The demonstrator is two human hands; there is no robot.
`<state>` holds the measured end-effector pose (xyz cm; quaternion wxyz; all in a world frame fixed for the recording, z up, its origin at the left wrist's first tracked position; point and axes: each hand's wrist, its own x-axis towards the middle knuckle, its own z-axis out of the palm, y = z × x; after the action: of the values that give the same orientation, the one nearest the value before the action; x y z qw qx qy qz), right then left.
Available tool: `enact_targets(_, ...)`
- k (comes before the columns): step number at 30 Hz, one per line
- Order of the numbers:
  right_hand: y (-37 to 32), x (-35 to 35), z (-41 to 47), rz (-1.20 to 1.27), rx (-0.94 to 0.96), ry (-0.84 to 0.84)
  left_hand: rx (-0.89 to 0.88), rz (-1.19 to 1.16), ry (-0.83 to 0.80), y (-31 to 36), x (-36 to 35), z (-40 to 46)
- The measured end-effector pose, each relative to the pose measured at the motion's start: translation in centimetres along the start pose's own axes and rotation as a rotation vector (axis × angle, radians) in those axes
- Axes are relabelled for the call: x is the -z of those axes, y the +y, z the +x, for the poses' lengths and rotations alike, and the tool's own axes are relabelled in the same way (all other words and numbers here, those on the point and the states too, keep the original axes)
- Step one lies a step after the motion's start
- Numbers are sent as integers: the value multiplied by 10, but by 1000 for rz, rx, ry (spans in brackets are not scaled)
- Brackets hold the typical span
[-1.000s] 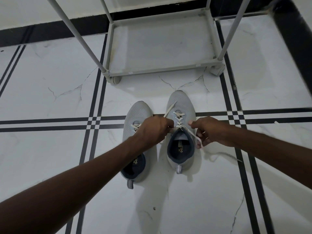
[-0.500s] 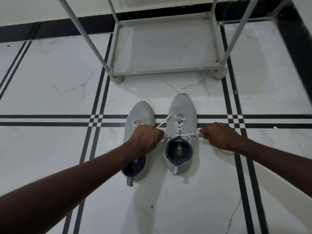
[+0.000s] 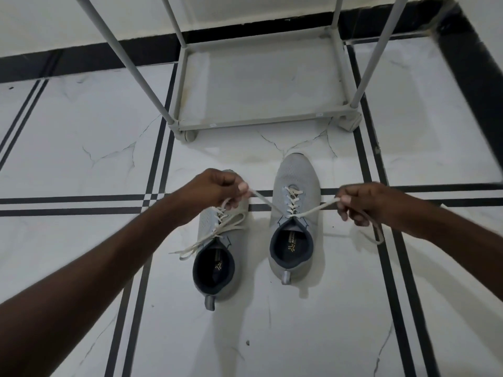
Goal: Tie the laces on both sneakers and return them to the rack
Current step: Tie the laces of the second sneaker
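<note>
Left hand (image 3: 215,190), right hand (image 3: 359,201) pull right sneaker (image 3: 295,213) laces (image 3: 315,210) taut, crossed.

Both forearms enter from the lower edge bare, with no sleeve, cuff, watch or band showing along their visible length. The left hand (image 3: 215,190) is bare too, no glove or ring visible. The right hand (image 3: 362,202) looks equally unadorned, though motion blur softens its knuckles, so small rings cannot be told.
</note>
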<state>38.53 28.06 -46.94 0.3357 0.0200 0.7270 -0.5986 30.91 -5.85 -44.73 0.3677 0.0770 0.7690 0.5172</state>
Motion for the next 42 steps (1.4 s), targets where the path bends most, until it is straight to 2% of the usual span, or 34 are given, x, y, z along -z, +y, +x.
enact_targets(3,-2,-12,9,104,100,83,-40,-220,-73,0,-12,11)
enact_targets(6,-1,-23,22,197,129,107,-45,-373,-65,-1,-38,29)
enact_targets(9,-6,-34,29,200,183,129,5,-380,3,-2,-59,44)
enact_targets(16,-10,-59,38,36,239,272,115,-389,139,-9,-80,54)
enact_targets(21,-10,-69,44,-119,222,294,189,-430,30,-18,-83,60)
enact_targets(27,-11,-69,49,-239,217,313,205,-536,12,-25,-89,63)
enact_targets(34,-5,-59,53,-210,211,293,183,-566,-92,-23,-87,60)
enact_targets(36,-3,-61,55,-150,186,261,147,-541,-11,-22,-93,60)
enact_targets(39,6,-64,56,100,110,210,131,-501,114,-25,-102,65)
enact_targets(42,16,-58,56,276,64,203,129,-509,121,-24,-99,64)
